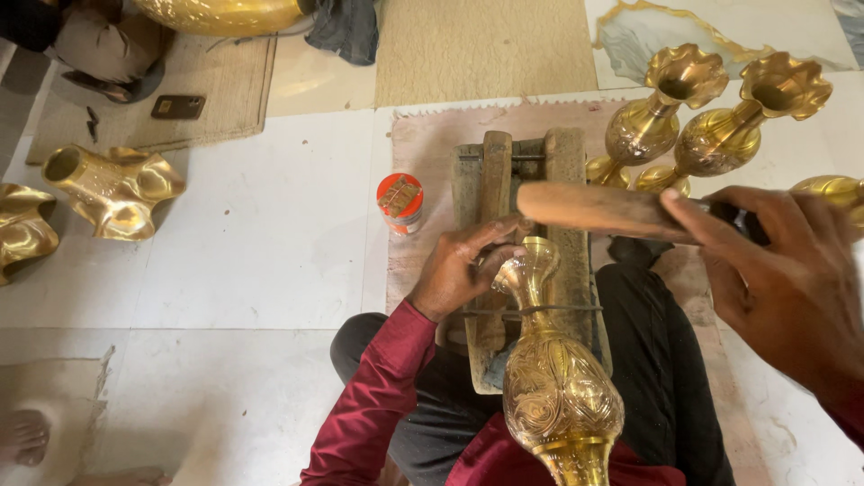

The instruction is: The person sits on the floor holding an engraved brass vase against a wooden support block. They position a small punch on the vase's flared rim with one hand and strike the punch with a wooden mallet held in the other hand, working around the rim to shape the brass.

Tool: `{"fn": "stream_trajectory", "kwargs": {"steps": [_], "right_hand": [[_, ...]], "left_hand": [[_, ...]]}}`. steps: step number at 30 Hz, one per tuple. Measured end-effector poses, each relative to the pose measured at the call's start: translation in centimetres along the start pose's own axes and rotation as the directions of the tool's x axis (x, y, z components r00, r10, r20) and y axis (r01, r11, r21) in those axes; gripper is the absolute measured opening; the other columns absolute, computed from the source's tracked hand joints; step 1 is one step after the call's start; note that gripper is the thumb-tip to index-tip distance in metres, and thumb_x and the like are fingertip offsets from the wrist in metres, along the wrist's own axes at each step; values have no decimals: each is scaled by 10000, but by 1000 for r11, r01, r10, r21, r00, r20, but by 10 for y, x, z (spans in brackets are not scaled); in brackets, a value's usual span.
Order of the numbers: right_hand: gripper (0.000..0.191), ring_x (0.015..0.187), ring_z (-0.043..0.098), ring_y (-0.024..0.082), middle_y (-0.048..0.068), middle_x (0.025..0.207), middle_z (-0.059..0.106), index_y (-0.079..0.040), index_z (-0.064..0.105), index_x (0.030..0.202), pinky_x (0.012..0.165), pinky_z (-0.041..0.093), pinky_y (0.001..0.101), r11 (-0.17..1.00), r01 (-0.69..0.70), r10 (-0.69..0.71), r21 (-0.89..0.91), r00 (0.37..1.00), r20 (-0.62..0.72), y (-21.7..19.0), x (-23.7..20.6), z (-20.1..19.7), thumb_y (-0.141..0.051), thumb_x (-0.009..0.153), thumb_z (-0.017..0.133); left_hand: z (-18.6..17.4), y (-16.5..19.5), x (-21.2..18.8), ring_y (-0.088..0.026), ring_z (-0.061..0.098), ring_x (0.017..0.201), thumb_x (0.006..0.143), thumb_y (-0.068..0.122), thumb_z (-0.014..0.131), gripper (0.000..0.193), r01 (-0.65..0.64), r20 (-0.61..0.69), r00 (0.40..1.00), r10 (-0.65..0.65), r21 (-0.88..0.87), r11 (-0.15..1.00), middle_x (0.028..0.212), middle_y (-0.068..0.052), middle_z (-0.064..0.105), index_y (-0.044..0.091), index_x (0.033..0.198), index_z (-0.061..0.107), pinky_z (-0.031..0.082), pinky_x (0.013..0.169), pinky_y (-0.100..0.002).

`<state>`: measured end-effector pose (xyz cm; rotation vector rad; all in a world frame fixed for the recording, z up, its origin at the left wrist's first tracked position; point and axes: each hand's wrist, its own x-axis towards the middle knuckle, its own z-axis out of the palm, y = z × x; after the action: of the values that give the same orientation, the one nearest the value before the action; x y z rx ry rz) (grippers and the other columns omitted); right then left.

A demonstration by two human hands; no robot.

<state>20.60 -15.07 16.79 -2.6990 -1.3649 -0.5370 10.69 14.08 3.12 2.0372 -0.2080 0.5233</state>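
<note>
An engraved brass vase (558, 387) lies lengthwise on a wooden block stand (567, 180) between my knees, tied down with a cord at its neck. My left hand (461, 266) pinches a small tool against the vase's neck near its flared mouth. My right hand (792, 279) is raised at the right and grips a wooden mallet (598, 209), whose thick head hangs above the stand and the vase's mouth.
Two upright brass vases (661, 117) (747, 117) stand at the back right, with another brass piece (832, 191) beyond my right hand. An orange-lidded jar (400, 203) stands left of the stand. Wavy brass bowls (112, 189) lie at the left. Another person's bare foot (22, 436) shows at bottom left.
</note>
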Motion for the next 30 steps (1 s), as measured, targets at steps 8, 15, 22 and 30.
{"fn": "stream_trajectory", "kwargs": {"steps": [8, 15, 22, 30], "right_hand": [[690, 1094, 651, 356, 213, 1244, 631, -109, 530, 1515, 854, 568, 452, 935, -12, 48, 354, 994, -94, 7, -10, 14, -19, 852, 699], [631, 1007, 651, 282, 132, 1149, 637, -203, 553, 1477, 865, 540, 445, 980, -87, 99, 177, 993, -63, 8, -22, 25, -98, 888, 755], [642, 955, 632, 217, 83, 1127, 661, -253, 537, 1530, 922, 494, 430, 996, -78, 82, -42, 990, 111, 18, -40, 50, -171, 916, 705], [722, 973, 637, 235, 47, 1100, 664, -315, 500, 1566, 863, 504, 433, 992, -115, 100, 46, 962, 256, 22, -52, 73, -214, 883, 713]], "left_hand": [[-3, 0, 5, -219, 776, 1095, 925, 25, 772, 467, -21, 26, 999, 21, -4, 1000, 1297, -114, 734, 90, 1365, 631, 656, 874, -301], [-6, 2, 6, -210, 788, 1043, 930, 26, 766, 468, 37, 70, 997, -36, -9, 999, 1281, -102, 739, 95, 1373, 633, 654, 836, -301], [-6, 3, 8, -209, 783, 1096, 954, 23, 731, 453, -28, 57, 998, 31, -58, 998, 1338, -111, 713, 112, 1386, 626, 666, 908, -311], [2, 8, 12, -211, 783, 1075, 959, 94, 761, 449, 37, 38, 999, -35, -35, 999, 1287, -119, 740, 124, 1388, 631, 662, 844, -320]]}}
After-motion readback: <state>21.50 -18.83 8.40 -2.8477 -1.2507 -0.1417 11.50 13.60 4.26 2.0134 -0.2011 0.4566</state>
